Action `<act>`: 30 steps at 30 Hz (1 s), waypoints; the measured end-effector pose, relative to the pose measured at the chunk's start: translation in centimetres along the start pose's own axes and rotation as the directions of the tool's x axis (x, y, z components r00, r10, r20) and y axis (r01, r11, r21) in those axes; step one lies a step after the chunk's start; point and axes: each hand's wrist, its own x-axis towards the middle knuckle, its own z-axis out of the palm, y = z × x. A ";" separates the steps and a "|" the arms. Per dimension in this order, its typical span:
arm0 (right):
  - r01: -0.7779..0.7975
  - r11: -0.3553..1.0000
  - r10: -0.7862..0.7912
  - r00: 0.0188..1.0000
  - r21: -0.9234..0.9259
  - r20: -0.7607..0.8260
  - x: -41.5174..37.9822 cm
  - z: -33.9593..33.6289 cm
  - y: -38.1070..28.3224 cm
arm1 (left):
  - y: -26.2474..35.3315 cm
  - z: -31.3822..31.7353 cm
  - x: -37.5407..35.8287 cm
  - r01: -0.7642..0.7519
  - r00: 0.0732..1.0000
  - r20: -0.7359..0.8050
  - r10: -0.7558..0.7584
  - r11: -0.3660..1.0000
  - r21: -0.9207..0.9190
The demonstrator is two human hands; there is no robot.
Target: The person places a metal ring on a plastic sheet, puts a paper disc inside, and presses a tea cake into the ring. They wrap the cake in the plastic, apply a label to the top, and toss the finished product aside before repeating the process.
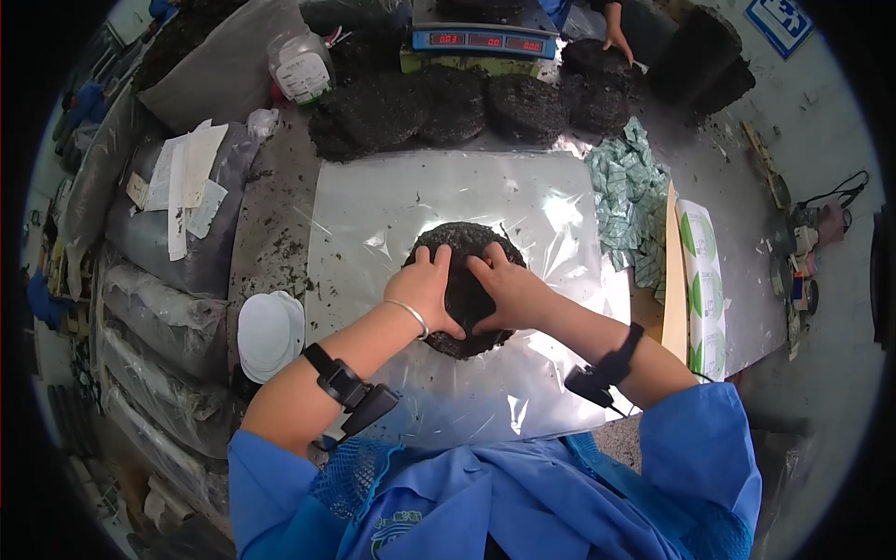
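A round dark cake of pressed leaves (464, 245) lies on a clear plastic sheet (392, 205) spread over the table. My left hand (426, 289) presses flat on the cake's left half, a bangle on its wrist. On the right half my right hand (509, 291) lies flat too, fingers pointing to the cake's middle. Both hands rest on the cake side by side, thumbs close together. Black devices are strapped to both forearms.
Several more dark cakes (448, 107) lie at the table's far side before a digital scale (485, 39). Another person's hand (616, 42) touches one. A heap of green-white packets (630, 191) and a roll of green labels (702, 280) sit right; white lids (271, 331) left.
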 end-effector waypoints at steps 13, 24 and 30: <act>-0.187 0.978 0.191 0.981 -0.088 0.031 6.3 7.2 2.4 | -0.1 3.7 4.2 0.179 0.971 0.148 -0.186 0.982 0.060; -0.021 0.970 0.091 0.956 0.242 -0.280 11.4 -6.9 3.5 | -6.1 4.8 3.3 -0.521 0.707 -0.682 0.188 0.790 -0.323; 0.179 0.935 -0.330 0.757 -0.306 -0.564 25.2 -4.5 6.9 | -6.9 4.6 3.8 -0.560 0.747 -0.625 0.227 0.723 -0.405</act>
